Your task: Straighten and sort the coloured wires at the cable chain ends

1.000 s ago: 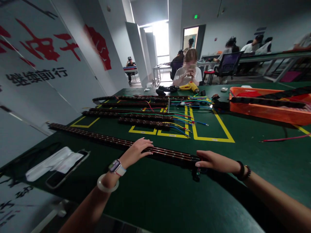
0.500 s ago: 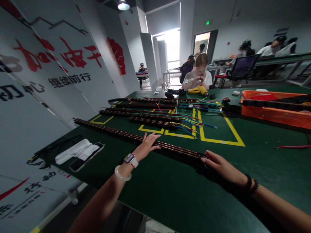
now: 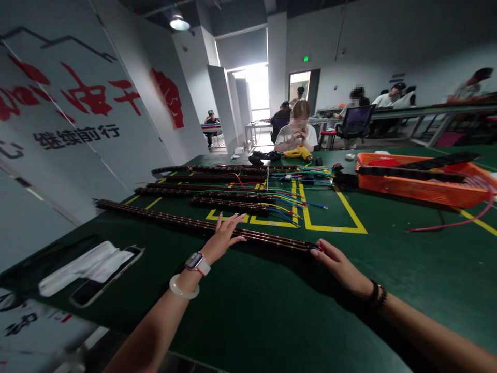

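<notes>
Left hand (image 3: 222,241) fans wider than second ago, fingers loose, over long dark bundle (image 3: 272,239) on table (image 3: 248,316). Right hand (image 3: 344,267), flatter earlier, now pinches bundle's right end between fingers; grip probably steadies it.

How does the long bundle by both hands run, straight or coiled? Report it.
Straight: the long bundle runs in one line, with no loops, across the green table to the right hand.

cable bundles (image 3: 272,238) (plus a heat gun (image 3: 303,153)) mark this a workshop.
</notes>
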A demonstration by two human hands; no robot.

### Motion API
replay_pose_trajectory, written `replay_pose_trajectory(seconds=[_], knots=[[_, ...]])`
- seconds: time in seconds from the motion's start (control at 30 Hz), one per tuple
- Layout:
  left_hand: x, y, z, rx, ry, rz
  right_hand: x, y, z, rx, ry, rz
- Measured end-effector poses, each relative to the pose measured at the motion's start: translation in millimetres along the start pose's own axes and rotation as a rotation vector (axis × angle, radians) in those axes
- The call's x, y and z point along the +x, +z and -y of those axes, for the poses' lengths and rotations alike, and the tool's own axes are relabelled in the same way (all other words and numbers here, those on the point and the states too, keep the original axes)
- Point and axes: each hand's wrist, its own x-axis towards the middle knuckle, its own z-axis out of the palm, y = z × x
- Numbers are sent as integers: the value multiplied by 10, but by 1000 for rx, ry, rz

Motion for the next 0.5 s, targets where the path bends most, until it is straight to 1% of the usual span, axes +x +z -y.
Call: replay_pose_trajectory(seconds=[0.07,0.13,0.23,0.27,0.3,0.33,0.37,0.4,0.43,0.5], knots=[[28,6,94,53,2,-23,108,44,-16,-3,-34,-10],[23,33,242,102,-2,-42,239,101,-25,-64,-58,1],[-29,79,477,165,-58,-77,411,204,-10,-293,-109,4],[-43,73,515,179,-102,-66,448,238,6,-385,-125,16],[-49,43,511,194,-161,-70,473,268,27,-466,-141,33],[-45,-16,456,201,-212,-73,486,292,51,-533,-159,48],[-32,-106,343,193,-224,-83,487,308,76,-588,-176,61],[-16,-225,175,164,-192,-105,480,313,102,-626,-191,72],[-5,-365,-38,111,-148,-141,465,306,125,-650,-204,81],[-42,-656,-530,-65,-75,-203,427,259,157,-651,-224,91]])
